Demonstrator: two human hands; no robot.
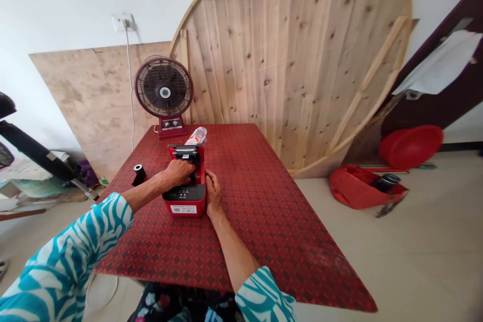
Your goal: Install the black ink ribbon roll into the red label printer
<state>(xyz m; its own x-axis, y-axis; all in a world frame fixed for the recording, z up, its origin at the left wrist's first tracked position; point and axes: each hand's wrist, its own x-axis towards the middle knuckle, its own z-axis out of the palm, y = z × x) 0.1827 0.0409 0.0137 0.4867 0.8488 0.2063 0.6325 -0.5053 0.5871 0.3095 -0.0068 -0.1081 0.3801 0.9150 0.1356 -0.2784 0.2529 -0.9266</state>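
Note:
A small red and black label printer (185,196) stands on the red patterned table (264,201), its lid (185,151) tipped open at the far end. My left hand (178,171) reaches into the open compartment with the fingers curled; what they hold is hidden. My right hand (212,192) lies flat against the printer's right side, fingers stretched out. A black roll (139,173) sits on the table to the left of the printer. A clear plastic bottle (196,136) lies on its side just behind the lid.
A red desk fan (164,94) stands at the table's far edge, its cord running up to a wall socket (124,22). A big round wooden tabletop (298,60) leans on the wall. Red basins (411,145) and a red bag (358,188) lie on the floor at right.

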